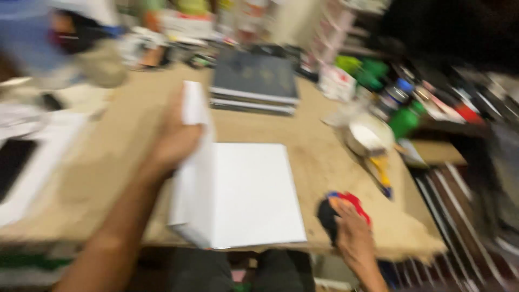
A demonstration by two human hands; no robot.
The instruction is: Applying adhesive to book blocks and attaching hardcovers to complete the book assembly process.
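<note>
Both hands are at work on a tan worktop (108,162), well apart from each other. Between them lies a large white book or board cover (254,194), plain and unmarked, with a flat rectangular panel on the table and a second white panel (193,162) raised up along its left edge. The flat panel's long axis runs away from the person toward the far side of the table, slightly skewed, its near edge reaching the table's front rim.

Left hand (175,138) grips the raised panel near its top, fingers wrapped around the edge, holding it upright. Right hand (354,232) rests near the front right of the table, its fingers closed over a dark cloth-like thing with red and blue patches (332,213); motion blur hides what it is.

Farther back lies a stack of dark books (254,81). At right sit a white bowl (367,138), a yellow-handled tool (381,170) and green bottles (405,121).
</note>
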